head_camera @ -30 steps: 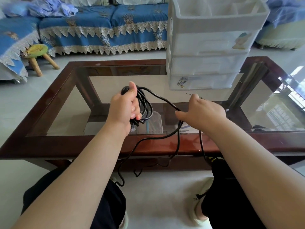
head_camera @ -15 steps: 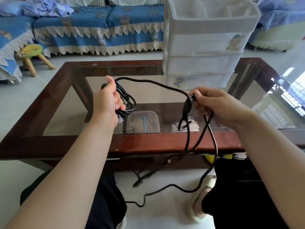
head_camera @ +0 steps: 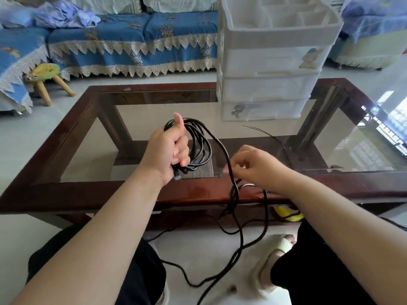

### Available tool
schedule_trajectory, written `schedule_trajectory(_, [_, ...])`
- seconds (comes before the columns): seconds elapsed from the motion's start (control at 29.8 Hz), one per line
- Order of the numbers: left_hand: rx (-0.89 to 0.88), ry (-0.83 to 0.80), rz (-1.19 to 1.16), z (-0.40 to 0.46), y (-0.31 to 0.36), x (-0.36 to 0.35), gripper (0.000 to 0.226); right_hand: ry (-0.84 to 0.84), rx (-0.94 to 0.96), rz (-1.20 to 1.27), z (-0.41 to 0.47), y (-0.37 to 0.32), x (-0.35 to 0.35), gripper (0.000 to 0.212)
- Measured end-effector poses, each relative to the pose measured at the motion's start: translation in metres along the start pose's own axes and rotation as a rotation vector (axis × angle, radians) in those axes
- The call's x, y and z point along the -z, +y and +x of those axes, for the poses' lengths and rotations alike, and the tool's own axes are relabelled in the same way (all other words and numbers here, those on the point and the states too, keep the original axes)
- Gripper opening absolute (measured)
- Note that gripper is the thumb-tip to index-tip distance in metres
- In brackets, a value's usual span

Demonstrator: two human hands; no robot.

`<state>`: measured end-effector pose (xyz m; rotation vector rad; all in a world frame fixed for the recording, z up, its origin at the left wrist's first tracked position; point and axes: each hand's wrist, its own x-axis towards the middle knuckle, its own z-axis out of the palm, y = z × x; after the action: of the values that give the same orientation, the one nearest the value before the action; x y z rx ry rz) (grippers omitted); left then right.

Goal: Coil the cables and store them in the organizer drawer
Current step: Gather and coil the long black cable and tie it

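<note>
Coil (head_camera: 199, 146) clenched in left hand (head_camera: 169, 150); right hand (head_camera: 257, 167) pinched on loose cable (head_camera: 231, 172). Next loop should be matched w/ coil size, slack fed w/o twist.

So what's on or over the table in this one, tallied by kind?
Black cable, coiled in the left hand: 1
White drawer organizer: 1
Thin loose black wire on the glass: 1
Hands, counting the right hand: 2
Total: 5

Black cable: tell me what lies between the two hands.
In the head view, one strand of the black cable spans from the coil in the left hand down past the right hand; behind it, only glass table.
</note>
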<state>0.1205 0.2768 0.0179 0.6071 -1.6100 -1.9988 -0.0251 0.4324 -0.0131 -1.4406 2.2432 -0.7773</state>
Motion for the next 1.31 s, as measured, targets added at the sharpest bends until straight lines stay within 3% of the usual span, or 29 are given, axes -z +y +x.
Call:
schedule_trajectory(0.07, [0.031,0.027,-0.038,-0.002,-0.002,-0.008,0.037,0.084,0.018,-0.015,-0.001,-0.004,-0.018,0.023])
schedule_trajectory(0.2, [0.113,0.220,-0.201,0.002,-0.001,-0.012,0.029,0.483,0.195,-0.261,-0.008,-0.014,-0.031,0.017])
schedule_trajectory(0.27, [0.136,0.268,-0.271,0.005,0.000,-0.011,0.024,0.594,0.240,-0.374,-0.011,-0.018,-0.028,0.016])
schedule_trajectory(0.5, [0.156,0.394,-0.322,0.004,-0.003,-0.017,0.041,0.059,-0.015,-0.376,-0.024,-0.026,-0.024,0.031])
schedule_trajectory(0.6, [0.158,0.391,-0.412,0.004,-0.003,-0.014,0.037,-0.066,-0.101,-0.112,-0.021,-0.026,-0.029,0.034])
schedule_trajectory(0.74, [0.166,0.327,-0.540,0.000,-0.007,-0.015,0.037,-0.073,-0.141,0.116,-0.010,-0.016,-0.039,0.019])
schedule_trajectory(0.87, [0.083,0.224,-0.599,0.001,-0.003,-0.011,0.044,-0.056,-0.050,0.219,-0.009,-0.021,-0.034,0.017])
schedule_trajectory(1.01, [-0.009,0.262,-0.403,0.007,0.006,-0.001,0.044,0.028,0.044,0.644,-0.015,-0.037,-0.017,0.010])
schedule_trajectory(1.11, [-0.097,0.355,-0.162,0.014,0.006,0.009,0.048,0.020,-0.022,0.955,-0.019,-0.043,0.010,0.017])
schedule_trajectory(1.21, [-0.219,0.345,0.071,0.017,0.003,0.014,0.061,-0.153,-0.046,1.052,-0.023,-0.038,0.036,0.021])
schedule_trajectory(1.31, [-0.189,0.378,0.139,0.022,-0.001,0.019,0.054,-0.110,-0.011,1.159,-0.025,-0.032,0.047,0.020])
